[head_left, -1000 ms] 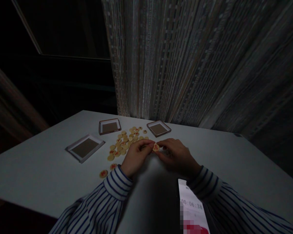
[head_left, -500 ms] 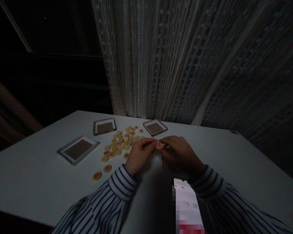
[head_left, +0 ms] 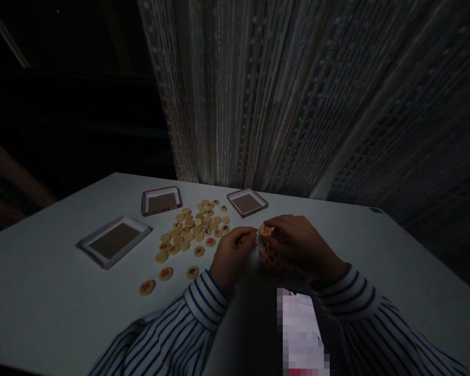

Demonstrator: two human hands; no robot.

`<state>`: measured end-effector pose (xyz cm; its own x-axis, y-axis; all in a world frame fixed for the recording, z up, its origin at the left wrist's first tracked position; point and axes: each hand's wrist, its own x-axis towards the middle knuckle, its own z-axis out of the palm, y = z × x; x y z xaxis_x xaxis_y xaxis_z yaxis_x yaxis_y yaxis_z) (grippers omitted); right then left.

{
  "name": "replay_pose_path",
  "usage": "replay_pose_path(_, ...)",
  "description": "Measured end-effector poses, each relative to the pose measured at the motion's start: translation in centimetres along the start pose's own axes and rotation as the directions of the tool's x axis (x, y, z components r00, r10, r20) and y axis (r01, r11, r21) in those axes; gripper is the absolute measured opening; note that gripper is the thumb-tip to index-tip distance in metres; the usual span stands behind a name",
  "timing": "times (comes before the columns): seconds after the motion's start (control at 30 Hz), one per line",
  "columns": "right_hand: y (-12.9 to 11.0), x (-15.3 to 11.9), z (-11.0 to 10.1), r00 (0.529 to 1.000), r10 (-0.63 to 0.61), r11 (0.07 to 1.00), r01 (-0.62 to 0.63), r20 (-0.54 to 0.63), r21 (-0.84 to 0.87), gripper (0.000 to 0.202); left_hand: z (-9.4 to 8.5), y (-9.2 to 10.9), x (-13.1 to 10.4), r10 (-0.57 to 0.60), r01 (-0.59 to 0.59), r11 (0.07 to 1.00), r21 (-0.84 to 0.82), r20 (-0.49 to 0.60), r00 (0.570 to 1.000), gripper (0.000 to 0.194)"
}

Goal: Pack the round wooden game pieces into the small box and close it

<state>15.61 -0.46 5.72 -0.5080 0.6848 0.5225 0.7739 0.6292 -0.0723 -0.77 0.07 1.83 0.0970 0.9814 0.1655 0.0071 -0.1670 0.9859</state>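
My right hand point(head_left: 303, 245) has its fingers closed on a round wooden Chinese chess piece point(head_left: 265, 230) with a red character. Under that piece, several more pieces point(head_left: 269, 259) are grouped in a pile, partly covered by the right hand and in shadow. My left hand point(head_left: 233, 256) is just left of the pile, its fingers loosely bent with a gap at the tips and nothing seen between them. Left of this hand lie many loose chess pieces point(head_left: 198, 222), some with red or black characters up, others blank side up. Nearer me are two red-marked pieces point(head_left: 166, 273) and a black-marked one point(head_left: 192, 271).
On the white table point(head_left: 395, 261) lie a shallow open box point(head_left: 115, 243) at left, another box point(head_left: 162, 201) behind it, and a third box point(head_left: 247, 202) at the back middle. A lit phone point(head_left: 303, 329) lies near me. A string curtain point(head_left: 266, 94) hangs behind the table.
My left hand has come away from the red-marked piece, which both hands were touching. My right hand keeps it, slightly farther right. The pile beneath now shows. The view has shifted slightly.
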Motion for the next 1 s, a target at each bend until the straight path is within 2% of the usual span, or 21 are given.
replay_pose_path(0.17, 0.3, 0.2, 0.0, 0.999, 0.03, 0.997, -0.028, 0.037, -0.07, 0.02, 0.0, -3.3, 0.2, 0.133, -0.144, 0.966, 0.216, 0.063, 0.989, 0.019)
replay_pose_path(0.3, 0.9, 0.2, -0.2, 0.992, 0.07, 0.986, -0.053, 0.106, -0.157, 0.017, 0.2, -4.7, 0.0, 0.22, -0.248, 0.901, 0.356, 0.119, 0.968, 0.019)
replay_pose_path(0.6, 2.9, -0.6, -1.2, 0.972, 0.105, 0.985, -0.072, 0.213, -0.156, 0.023, 0.7, -3.6, -0.6, 0.111, -0.17, 0.891, 0.421, 0.161, 0.981, 0.019)
replay_pose_path(0.77, 3.7, -1.1, -0.9, 0.936, 0.1, 0.987, -0.051, 0.339, -0.15, 0.019, 0.7, -3.5, -0.5, 0.116, -0.178, 0.874, 0.453, 0.16, 0.98, 0.02)
replay_pose_path(1.0, 4.0, -1.4, -0.4, 0.894, 0.105, 0.984, -0.03, 0.436, -0.175, 0.017, 0.6, -3.7, -0.6, 0.115, -0.185, 0.873, 0.451, 0.177, 0.977, 0.021)
